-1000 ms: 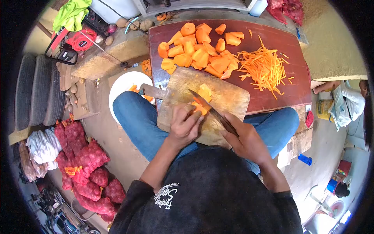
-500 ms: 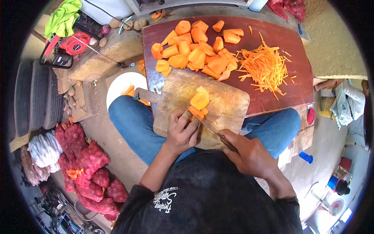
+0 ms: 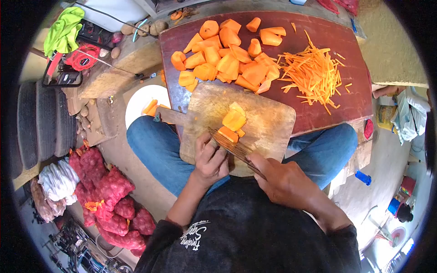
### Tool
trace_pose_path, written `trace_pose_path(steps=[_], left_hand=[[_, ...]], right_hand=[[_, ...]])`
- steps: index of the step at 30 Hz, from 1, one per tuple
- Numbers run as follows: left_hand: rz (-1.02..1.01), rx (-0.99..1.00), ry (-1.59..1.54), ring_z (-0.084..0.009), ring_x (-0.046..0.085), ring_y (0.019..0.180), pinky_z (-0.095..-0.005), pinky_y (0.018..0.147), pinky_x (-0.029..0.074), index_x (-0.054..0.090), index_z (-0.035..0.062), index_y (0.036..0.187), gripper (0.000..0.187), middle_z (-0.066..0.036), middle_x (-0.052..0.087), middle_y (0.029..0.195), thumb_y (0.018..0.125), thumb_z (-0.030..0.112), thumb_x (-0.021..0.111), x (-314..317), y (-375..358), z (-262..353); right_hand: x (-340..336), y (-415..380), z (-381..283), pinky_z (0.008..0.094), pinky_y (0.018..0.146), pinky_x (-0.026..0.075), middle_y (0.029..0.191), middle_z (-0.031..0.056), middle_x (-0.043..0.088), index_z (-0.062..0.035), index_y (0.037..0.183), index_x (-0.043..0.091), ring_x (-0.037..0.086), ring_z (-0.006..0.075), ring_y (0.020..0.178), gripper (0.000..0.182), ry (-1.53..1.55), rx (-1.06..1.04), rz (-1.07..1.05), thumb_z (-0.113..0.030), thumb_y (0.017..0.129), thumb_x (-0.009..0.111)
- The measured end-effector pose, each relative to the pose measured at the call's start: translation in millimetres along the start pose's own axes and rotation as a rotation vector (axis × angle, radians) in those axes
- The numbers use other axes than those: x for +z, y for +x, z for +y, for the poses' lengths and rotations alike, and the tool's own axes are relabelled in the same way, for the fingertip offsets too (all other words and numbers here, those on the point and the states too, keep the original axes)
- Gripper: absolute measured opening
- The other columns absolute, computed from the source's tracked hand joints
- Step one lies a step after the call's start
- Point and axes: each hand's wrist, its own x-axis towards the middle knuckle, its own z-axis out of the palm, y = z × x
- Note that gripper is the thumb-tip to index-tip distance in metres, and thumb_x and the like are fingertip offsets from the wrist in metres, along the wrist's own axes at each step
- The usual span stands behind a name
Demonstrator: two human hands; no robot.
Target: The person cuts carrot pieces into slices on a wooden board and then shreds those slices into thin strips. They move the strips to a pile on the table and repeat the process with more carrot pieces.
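My right hand (image 3: 289, 182) is wrapped round the handle of a knife (image 3: 234, 149), whose blade is blurred and slants up and left across the cutting board. My left hand (image 3: 210, 159) is beside the blade tip with its fingers curled; whatever they may hold is hidden. Just beyond the blade lies a cut carrot piece (image 3: 228, 134), with stacked carrot slices (image 3: 234, 117) behind it. These rest on a worn wooden cutting board (image 3: 268, 111), which lies over my lap against the table edge, its handle pointing left.
Carrot chunks (image 3: 227, 63) and a heap of carrot sticks (image 3: 314, 75) lie on the dark red table (image 3: 287, 18). At the left stands a white container (image 3: 136, 102) with carrot pieces. Red net sacks (image 3: 109, 191) and tyres (image 3: 45, 123) are farther left.
The knife has swung left, its blade now between my left fingers and the carrot piece. My left fingers have drawn back slightly from the carrot. The view has shifted a little.
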Motion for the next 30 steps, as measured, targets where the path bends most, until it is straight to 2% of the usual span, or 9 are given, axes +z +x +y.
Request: trace_pose_path(steps=[3,6,12,18,21,24,27,30], left_hand=[[-0.011,0.011,0.009,-0.0462,0.064,0.108,-0.0572,0.103,0.056,0.079,-0.0015,0.103,0.034,-0.017,0.067,0.118,0.068,0.0,0.08,-1.4,-2.2,-0.3],[0.008,-0.015,0.004,-0.0432,0.064,0.111,-0.0589,0.108,0.054,0.081,0.0011,0.107,0.04,-0.015,0.068,0.12,0.067,0.001,0.079,-0.1,9.0,8.0],[-0.006,0.0,-0.027,-0.0438,0.062,0.114,-0.0597,0.111,0.052,0.081,0.0016,0.113,0.044,-0.015,0.067,0.121,0.069,0.003,0.076,4.7,4.7,5.9],[-0.038,0.0,-0.017,-0.0435,0.063,0.111,-0.058,0.108,0.053,0.08,-0.0005,0.113,0.043,-0.015,0.067,0.122,0.071,0.001,0.076,2.0,8.0,7.0],[-0.01,-0.023,-0.002,-0.0421,0.064,0.108,-0.0572,0.105,0.055,0.08,-0.0002,0.113,0.04,-0.015,0.068,0.12,0.072,-0.001,0.079,3.5,8.0,10.5],[0.033,-0.013,0.006,-0.0414,0.065,0.106,-0.0581,0.104,0.056,0.08,-0.0001,0.112,0.037,-0.015,0.069,0.119,0.075,-0.001,0.083,8.6,5.4,8.3],[0.092,-0.04,0.024,-0.0413,0.066,0.106,-0.0604,0.105,0.056,0.08,0.0002,0.111,0.036,-0.015,0.07,0.118,0.076,-0.001,0.085,8.7,5.7,10.0],[0.05,-0.026,0.04,-0.0417,0.067,0.106,-0.0625,0.108,0.055,0.08,0.0007,0.11,0.035,-0.015,0.07,0.116,0.076,-0.001,0.086,1.2,11.7,11.6]], right_hand=[[-2.7,-1.0,-3.6,0.0574,0.067,0.062,0.094,0.0219,0.072,-0.0091,0.149,0.046,0.075,0.048,0.082,0.048,-0.021,0.051,-0.036,-0.016,0.105,0.064],[-4.1,-5.9,-1.8,0.0569,0.067,0.063,0.093,0.0213,0.072,-0.0091,0.15,0.047,0.075,0.0463,0.081,0.05,0.036,0.066,0.02,-0.015,0.104,0.067],[-7.2,-7.6,-7.0,0.0566,0.066,0.062,0.093,0.0219,0.072,-0.0104,0.152,0.048,0.075,0.0456,0.08,0.054,-0.024,0.107,0.019,-0.015,0.103,0.069],[15.1,21.0,25.4,0.0597,0.072,0.062,0.1,0.0257,0.076,-0.0094,0.152,0.046,0.075,0.0497,0.087,0.058,0.003,0.042,0.045,-0.014,0.1,0.07],[21.0,28.6,30.0,0.0608,0.078,0.061,0.105,0.0281,0.076,-0.0085,0.152,0.045,0.075,0.0512,0.095,0.057,0.003,0.09,0.009,-0.014,0.1,0.069],[23.6,25.2,33.3,0.0592,0.081,0.062,0.108,0.0291,0.076,-0.0085,0.154,0.044,0.075,0.0501,0.099,0.059,0.034,0.008,0.092,-0.014,0.101,0.069],[9.5,14.9,13.6,0.0537,0.086,0.062,0.116,0.0275,0.076,-0.0079,0.151,0.055,0.075,0.0489,0.105,0.055,0.176,0.102,0.121,-0.011,0.099,0.073],[-8.2,1.8,-6.1,0.0518,0.087,0.063,0.119,0.0258,0.076,-0.0067,0.152,0.055,0.076,0.0477,0.105,0.056,0.155,0.051,0.127,-0.012,0.099,0.074]])
